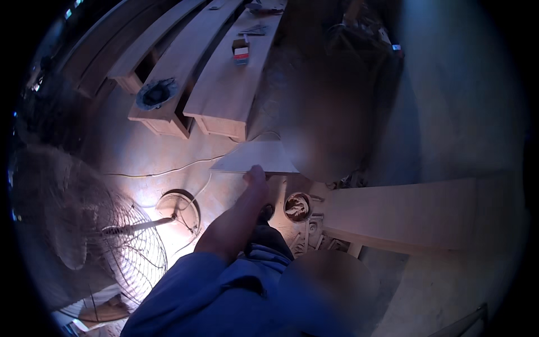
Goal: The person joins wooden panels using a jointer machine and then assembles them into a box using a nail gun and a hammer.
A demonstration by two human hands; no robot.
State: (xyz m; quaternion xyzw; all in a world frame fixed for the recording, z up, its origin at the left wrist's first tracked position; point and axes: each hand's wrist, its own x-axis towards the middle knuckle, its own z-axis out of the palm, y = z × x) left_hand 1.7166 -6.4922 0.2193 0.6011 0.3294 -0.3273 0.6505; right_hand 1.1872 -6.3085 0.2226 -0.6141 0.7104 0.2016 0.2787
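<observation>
My left hand (256, 177) reaches forward from a blue sleeve and grips the near edge of a thin, pale wooden panel (252, 157), held flat above the floor. The thumb lies on top of the panel. My right hand is out of sight; a blurred patch covers the area to the right of the panel. Below the hand I see my dark trousers and one shoe (266, 212).
A pedestal fan (112, 236) stands at the left, its round base (179, 208) and a white cable (168, 168) on the floor. Long wooden frames (224, 84) lie ahead, carrying a small box (240, 50). A wide board (404, 213), a small tub (296, 206) and carved pieces sit right.
</observation>
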